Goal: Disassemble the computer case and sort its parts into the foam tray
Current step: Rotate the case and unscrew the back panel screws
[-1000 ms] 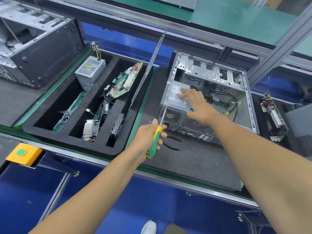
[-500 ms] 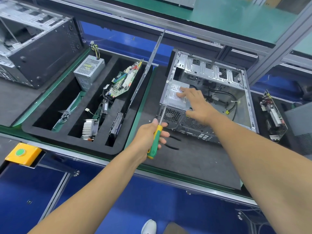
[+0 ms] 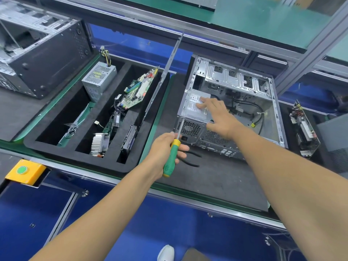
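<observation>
Left hand (image 3: pixel 163 150) clamped round one green-yellow screwdriver (image 3: pixel 171 157), its tip at the rear corner of the computer case (image 3: pixel 231 108). Right hand (image 3: pixel 218 117) spread, fingers flat on the power supply (image 3: pixel 195 106) inside the case. Case lies open on the dark surface (image 3: pixel 216 178), just right of the foam tray (image 3: pixel 79 159). In the tray: one power supply unit (image 3: pixel 98 77), one motherboard (image 3: pixel 139 91), one heatsink (image 3: pixel 98 144), one drive (image 3: pixel 130 140). Pliers (image 3: pixel 192 159) lie by the left hand.

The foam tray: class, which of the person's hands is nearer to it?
Left. The left hand, gripping the screwdriver, hovers just beyond the foam tray's right edge. The right hand lies farther right, resting on the power supply inside the computer case.
</observation>
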### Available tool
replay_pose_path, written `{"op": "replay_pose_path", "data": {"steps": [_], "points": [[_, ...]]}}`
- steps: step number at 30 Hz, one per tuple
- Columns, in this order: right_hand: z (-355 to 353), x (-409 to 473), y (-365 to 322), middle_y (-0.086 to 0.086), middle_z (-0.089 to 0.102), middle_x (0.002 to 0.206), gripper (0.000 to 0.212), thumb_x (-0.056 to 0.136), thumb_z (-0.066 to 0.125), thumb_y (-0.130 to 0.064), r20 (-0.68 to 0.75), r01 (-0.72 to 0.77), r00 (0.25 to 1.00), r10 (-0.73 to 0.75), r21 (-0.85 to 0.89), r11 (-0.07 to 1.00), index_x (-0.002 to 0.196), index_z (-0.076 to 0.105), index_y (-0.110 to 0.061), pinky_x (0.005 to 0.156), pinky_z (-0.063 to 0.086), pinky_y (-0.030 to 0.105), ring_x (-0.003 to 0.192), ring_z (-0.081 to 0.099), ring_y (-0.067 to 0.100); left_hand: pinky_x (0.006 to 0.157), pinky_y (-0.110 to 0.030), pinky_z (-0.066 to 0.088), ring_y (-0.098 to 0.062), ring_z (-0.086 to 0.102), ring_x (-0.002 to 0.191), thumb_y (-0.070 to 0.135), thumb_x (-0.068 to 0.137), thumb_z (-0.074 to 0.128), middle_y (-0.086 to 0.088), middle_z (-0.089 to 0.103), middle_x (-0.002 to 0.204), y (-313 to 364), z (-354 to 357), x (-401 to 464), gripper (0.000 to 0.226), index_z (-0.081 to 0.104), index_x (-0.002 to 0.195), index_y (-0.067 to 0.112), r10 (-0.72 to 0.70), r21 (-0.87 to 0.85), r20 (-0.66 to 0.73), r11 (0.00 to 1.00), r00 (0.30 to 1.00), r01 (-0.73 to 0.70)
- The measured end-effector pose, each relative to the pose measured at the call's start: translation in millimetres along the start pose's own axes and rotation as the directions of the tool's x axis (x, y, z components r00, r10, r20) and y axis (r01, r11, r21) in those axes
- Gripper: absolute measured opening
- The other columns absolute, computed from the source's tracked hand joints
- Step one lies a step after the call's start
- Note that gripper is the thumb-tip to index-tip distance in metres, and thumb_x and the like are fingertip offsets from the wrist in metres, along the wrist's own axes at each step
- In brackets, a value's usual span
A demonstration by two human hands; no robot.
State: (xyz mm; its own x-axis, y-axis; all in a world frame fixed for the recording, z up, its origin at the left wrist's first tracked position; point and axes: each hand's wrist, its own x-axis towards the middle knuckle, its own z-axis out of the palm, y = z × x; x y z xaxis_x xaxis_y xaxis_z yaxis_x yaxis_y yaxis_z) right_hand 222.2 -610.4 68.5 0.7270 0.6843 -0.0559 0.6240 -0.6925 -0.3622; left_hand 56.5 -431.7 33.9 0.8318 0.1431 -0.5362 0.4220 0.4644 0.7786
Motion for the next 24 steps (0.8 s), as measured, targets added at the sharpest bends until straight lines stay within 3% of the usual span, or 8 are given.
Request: {"op": "replay_pose_path", "data": {"steps": [3,6,11,15,17,19,21,24], "points": [[0,0,0,-0.013,0.024,0.162,0.072,0.081,0.058,-0.007,-0.003,0.003,1.000,-0.003,0.003,1.000,0.147,0.040,-0.028,0.092,0.048,0.044,0.144,0.020,0.017,0.041,-0.024,0.039,-0.015,0.056,0.057,0.042,0.100,0.063,-0.011,0.059,0.095,2,7,0,0.033,0.049,0.114,0.014,0.035,0.067,-0.034,0.997,0.999,-0.033],[0,0,0,-0.012,0.026,0.161,0.071,0.081,0.059,-0.007,-0.003,0.010,1.000,-0.010,0.006,1.000,0.146,0.041,-0.027,0.095,0.048,0.046,0.142,0.021,0.017,0.044,-0.024,0.046,-0.014,0.058,0.058,0.031,0.092,0.078,-0.011,0.058,0.088,1,8,2,0.036,0.048,0.103,0.013,0.098,0.094,-0.058,0.991,0.993,-0.092],[0,0,-1,-0.010,0.027,0.161,0.070,0.081,0.058,-0.006,-0.003,0.014,1.000,-0.014,0.011,1.000,0.146,0.041,-0.026,0.098,0.045,0.046,0.142,0.022,0.019,0.051,-0.028,0.058,-0.021,0.077,0.072,0.019,0.105,0.057,-0.014,0.067,0.089,9,4,4,0.018,0.058,0.108,0.001,0.071,0.027,-0.013,0.997,0.997,-0.071],[0,0,0,-0.009,0.026,0.162,0.071,0.082,0.059,-0.005,0.000,0.009,1.000,-0.010,0.021,1.000,0.147,0.041,-0.026,0.103,0.040,0.043,0.144,0.021,0.020,0.048,-0.025,0.054,-0.023,0.076,0.071,0.012,0.108,0.044,-0.009,0.070,0.080,15,2,9,0.019,0.060,0.112,0.002,0.045,0.044,0.014,0.998,0.999,-0.045],[0,0,0,-0.010,0.026,0.161,0.071,0.081,0.059,-0.005,0.002,0.008,1.000,-0.008,0.018,1.000,0.147,0.041,-0.026,0.101,0.041,0.043,0.144,0.022,0.019,0.042,-0.025,0.046,-0.018,0.071,0.067,0.017,0.105,0.054,-0.009,0.067,0.084,18,6,15,0.010,0.058,0.106,0.007,0.053,0.042,0.012,0.998,0.999,-0.054],[0,0,0,-0.010,0.026,0.161,0.071,0.081,0.059,-0.005,0.001,0.004,1.000,-0.004,0.014,1.000,0.147,0.041,-0.026,0.099,0.042,0.043,0.142,0.022,0.018,0.041,-0.024,0.043,-0.012,0.061,0.060,0.027,0.096,0.072,-0.009,0.061,0.087,20,10,21,0.024,0.054,0.099,0.012,0.079,0.079,-0.015,0.994,0.997,-0.078],[0,0,0,-0.010,0.026,0.161,0.071,0.082,0.059,-0.006,-0.001,0.005,1.000,-0.005,0.008,1.000,0.148,0.041,-0.026,0.095,0.045,0.043,0.140,0.023,0.017,0.044,-0.025,0.048,-0.009,0.055,0.048,0.026,0.090,0.080,-0.009,0.056,0.078,23,14,27,0.032,0.052,0.095,0.011,0.098,0.110,-0.043,0.990,0.994,-0.093],[0,0,0,-0.010,0.026,0.161,0.071,0.082,0.059,-0.008,-0.001,0.008,1.000,-0.008,-0.003,1.000,0.148,0.041,-0.026,0.091,0.047,0.044,0.141,0.023,0.018,0.052,-0.028,0.057,-0.010,0.058,0.045,0.019,0.092,0.077,-0.009,0.054,0.069,24,14,36,0.025,0.056,0.088,0.007,0.095,0.073,-0.062,0.993,0.994,-0.090]]}}
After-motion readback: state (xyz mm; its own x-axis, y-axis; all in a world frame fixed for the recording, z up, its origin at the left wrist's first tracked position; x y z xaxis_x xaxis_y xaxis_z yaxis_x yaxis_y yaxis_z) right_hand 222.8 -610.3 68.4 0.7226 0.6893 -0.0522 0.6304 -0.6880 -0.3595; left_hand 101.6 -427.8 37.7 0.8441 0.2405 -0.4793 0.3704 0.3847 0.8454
